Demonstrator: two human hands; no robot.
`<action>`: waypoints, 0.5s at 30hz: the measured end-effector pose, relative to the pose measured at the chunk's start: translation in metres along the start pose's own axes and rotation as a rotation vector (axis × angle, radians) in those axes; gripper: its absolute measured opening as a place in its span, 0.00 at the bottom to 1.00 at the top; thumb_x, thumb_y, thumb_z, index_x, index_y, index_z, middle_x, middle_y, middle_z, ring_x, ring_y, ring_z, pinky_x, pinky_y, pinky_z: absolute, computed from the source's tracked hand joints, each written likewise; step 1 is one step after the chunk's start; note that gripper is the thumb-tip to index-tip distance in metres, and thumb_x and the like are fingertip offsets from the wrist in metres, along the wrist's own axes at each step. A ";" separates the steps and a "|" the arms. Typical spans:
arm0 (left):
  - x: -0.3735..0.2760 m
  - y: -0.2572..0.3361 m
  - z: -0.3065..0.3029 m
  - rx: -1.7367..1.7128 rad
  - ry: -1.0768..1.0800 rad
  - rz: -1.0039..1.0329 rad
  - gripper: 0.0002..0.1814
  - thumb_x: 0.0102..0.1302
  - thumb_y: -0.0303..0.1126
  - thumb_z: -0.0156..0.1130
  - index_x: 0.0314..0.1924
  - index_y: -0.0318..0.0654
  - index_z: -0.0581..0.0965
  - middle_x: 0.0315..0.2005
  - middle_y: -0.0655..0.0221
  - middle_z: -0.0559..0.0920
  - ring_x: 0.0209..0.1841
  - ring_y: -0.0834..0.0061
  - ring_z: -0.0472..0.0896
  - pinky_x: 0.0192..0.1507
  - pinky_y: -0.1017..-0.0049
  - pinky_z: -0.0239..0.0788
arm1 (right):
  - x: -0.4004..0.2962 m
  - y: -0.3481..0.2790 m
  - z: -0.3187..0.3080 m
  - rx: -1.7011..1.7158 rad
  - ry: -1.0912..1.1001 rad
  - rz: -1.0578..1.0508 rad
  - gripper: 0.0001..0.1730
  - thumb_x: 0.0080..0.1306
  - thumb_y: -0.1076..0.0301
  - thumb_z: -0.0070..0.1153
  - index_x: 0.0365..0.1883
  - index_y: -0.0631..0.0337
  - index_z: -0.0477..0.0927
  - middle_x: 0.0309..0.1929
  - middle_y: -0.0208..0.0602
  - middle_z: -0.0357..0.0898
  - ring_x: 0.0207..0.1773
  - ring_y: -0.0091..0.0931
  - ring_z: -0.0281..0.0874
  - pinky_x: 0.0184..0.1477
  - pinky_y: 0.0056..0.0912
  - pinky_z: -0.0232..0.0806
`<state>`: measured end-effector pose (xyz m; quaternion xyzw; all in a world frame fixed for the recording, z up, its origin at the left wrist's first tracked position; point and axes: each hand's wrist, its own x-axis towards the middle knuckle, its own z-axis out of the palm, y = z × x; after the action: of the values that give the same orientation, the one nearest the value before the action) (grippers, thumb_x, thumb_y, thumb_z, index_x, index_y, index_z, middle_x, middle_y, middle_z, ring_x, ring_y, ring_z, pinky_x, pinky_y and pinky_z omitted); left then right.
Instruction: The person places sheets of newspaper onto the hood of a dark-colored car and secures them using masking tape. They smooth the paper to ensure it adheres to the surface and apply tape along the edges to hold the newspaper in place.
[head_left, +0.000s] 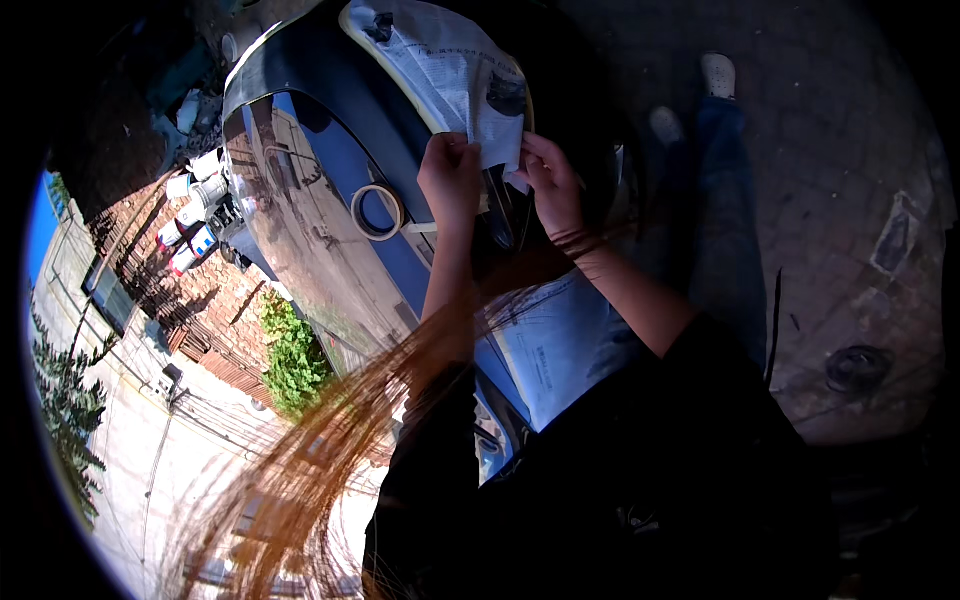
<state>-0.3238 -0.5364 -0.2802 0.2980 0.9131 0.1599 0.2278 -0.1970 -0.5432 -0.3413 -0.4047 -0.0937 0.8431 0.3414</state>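
Observation:
Printed newspaper (450, 67) covers part of a dark, glossy car body (330, 67), with pale masking tape running along its edge. My left hand (454, 176) pinches the paper's lower left corner between thumb and fingers. At the lower right edge, my right hand (551, 180) grips the same sheet. A roll of masking tape (377, 212) lies on the car's reflective glass, left of my left hand. Another paper sheet (551, 337) covers the car nearer my body, partly hidden by my right arm and sleeve.
Several white and coloured containers (199, 202) stand beyond the car at the left, near a green bush (291, 352). Paved ground (817, 150) lies to the right, with a dark coil (859, 369) on it. Long strands of hair hang across the view.

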 end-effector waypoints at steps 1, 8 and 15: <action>-0.002 0.003 -0.003 0.055 0.006 0.018 0.08 0.60 0.24 0.66 0.39 0.33 0.77 0.28 0.70 0.82 0.31 0.85 0.78 0.35 0.80 0.71 | -0.001 0.000 0.005 0.081 0.017 0.039 0.16 0.76 0.70 0.44 0.60 0.63 0.69 0.53 0.38 0.76 0.55 0.26 0.76 0.58 0.32 0.70; 0.003 -0.001 -0.007 0.098 -0.051 0.080 0.11 0.58 0.27 0.69 0.39 0.33 0.77 0.28 0.66 0.84 0.31 0.80 0.81 0.35 0.77 0.73 | 0.019 -0.015 0.021 0.003 0.108 0.233 0.20 0.66 0.63 0.63 0.48 0.68 0.72 0.43 0.38 0.79 0.44 0.25 0.80 0.48 0.31 0.75; -0.008 0.008 -0.003 0.131 -0.006 0.259 0.09 0.60 0.27 0.67 0.40 0.35 0.77 0.30 0.62 0.83 0.31 0.67 0.84 0.36 0.72 0.75 | 0.025 0.014 0.022 -0.213 0.271 0.103 0.15 0.59 0.77 0.62 0.43 0.66 0.72 0.35 0.35 0.79 0.38 0.23 0.78 0.41 0.27 0.73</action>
<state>-0.3161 -0.5356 -0.2719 0.4278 0.8749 0.1273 0.1881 -0.2309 -0.5348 -0.3482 -0.5529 -0.1149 0.7825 0.2622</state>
